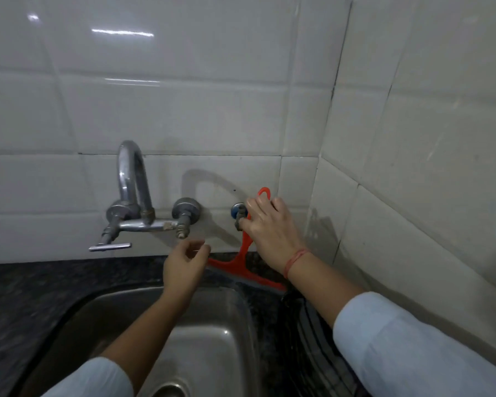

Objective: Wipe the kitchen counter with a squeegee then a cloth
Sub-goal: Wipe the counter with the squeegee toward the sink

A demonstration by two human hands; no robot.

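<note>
An orange squeegee (243, 262) stands upright against the tiled back wall. Its grey rubber blade rests on the dark speckled counter (40, 285) behind the sink's right corner. Its looped handle end pokes up above my right hand (269, 227), which grips the handle beside a small wall tap (238, 211). My left hand (184, 265) hovers over the sink's back edge, just left of the blade, with its fingers loosely curled and holding nothing. No cloth is in view.
A steel sink (212, 325) fills the lower middle, its drain at the bottom edge. A chrome wall faucet (132, 196) with a curved spout and a lever handle juts out at left. White tiled walls meet in a corner at right (321, 196).
</note>
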